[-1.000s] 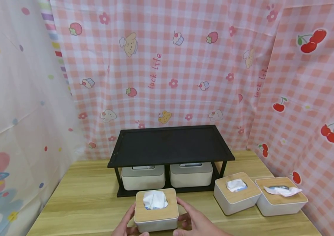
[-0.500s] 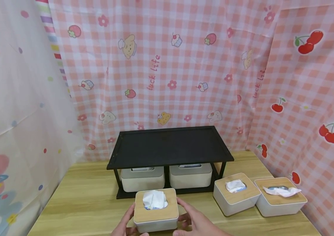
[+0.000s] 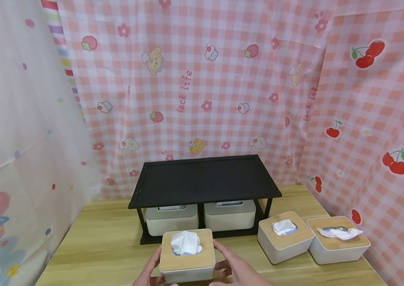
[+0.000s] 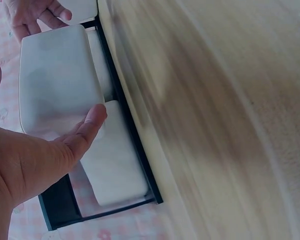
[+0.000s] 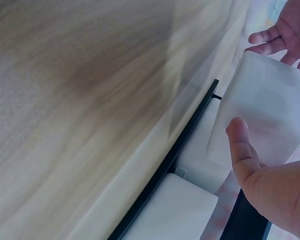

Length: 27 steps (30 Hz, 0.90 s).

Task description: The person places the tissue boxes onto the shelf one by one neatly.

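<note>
A tissue box with a pale body, a wood-look lid and a white tissue poking out is held between both hands in front of the black rack. My left hand grips its left side, thumb toward me. On the other side, my right hand holds the right end with fingers bent against it. Both wrist views show the plain near face of the box, with a thumb laid along its edge. Some fingertips are hidden behind the box.
Two grey-lidded tissue boxes, a left one and a right one, sit inside the two-tier black rack. To the right, two wood-lidded boxes stand side by side on the wooden table. Patterned curtains hang behind and at both sides.
The head view tilts slightly, so the rack and curtains sit a little lower in the picture. Both hands keep hold of the tissue box, which has barely shifted.
</note>
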Available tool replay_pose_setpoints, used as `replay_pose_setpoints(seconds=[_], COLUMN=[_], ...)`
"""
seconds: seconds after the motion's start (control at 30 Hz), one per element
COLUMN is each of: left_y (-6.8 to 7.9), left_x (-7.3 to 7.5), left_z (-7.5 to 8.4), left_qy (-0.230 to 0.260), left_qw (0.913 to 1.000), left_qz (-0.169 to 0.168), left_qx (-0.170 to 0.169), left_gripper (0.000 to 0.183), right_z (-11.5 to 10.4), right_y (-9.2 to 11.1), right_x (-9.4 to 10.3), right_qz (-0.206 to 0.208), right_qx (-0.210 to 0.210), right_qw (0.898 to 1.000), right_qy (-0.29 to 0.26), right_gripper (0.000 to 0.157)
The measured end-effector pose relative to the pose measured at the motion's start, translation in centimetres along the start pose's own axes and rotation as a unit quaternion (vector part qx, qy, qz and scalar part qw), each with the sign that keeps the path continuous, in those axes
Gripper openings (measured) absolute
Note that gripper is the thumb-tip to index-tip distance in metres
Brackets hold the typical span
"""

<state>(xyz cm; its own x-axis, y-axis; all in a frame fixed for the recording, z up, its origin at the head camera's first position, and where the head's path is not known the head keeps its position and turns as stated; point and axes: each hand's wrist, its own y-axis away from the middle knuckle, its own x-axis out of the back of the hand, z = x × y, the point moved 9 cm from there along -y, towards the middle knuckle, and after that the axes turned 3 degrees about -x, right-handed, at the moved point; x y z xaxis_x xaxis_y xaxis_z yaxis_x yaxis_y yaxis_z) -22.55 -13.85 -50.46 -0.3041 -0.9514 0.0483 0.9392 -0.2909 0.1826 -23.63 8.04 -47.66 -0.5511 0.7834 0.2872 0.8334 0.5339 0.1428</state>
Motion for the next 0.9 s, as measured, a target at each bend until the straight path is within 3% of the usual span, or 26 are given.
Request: replay_pose_setpoints(seconds=[0.17,0.47,0.77,0.9], left_y=[0.3,0.6,0.8,0.9], left_x=[0.1,0.4,0.1,-0.1], left_z=[0.8,2.3,3.5,4.1], left_qy=[-0.026,-0.056,-0.055,-0.044], left_qw=[0.9990,0.9965,0.9935,0.9959], left_qz=[-0.012,0.001,-0.067,-0.053], left_qx=[-0.034,-0.062,-0.075,-0.059], left_gripper=[0.115,0.113,0.109,0.110], right_z=[-0.3,-2.0,-3.1,-3.7], right_y=[0.1,0.5,1.1,1.4], right_x=[0.1,0.4,0.9,1.1], right_qz=[0.000,0.002,0.003,-0.002], right_qx=[0.000,0.018,0.030,0.035], right_qw=[1.000,1.000,0.999,0.999], right_qy=[-0.015,-0.011,-0.018,-0.023], right_gripper=[0.095,0.096,0.098,0.097])
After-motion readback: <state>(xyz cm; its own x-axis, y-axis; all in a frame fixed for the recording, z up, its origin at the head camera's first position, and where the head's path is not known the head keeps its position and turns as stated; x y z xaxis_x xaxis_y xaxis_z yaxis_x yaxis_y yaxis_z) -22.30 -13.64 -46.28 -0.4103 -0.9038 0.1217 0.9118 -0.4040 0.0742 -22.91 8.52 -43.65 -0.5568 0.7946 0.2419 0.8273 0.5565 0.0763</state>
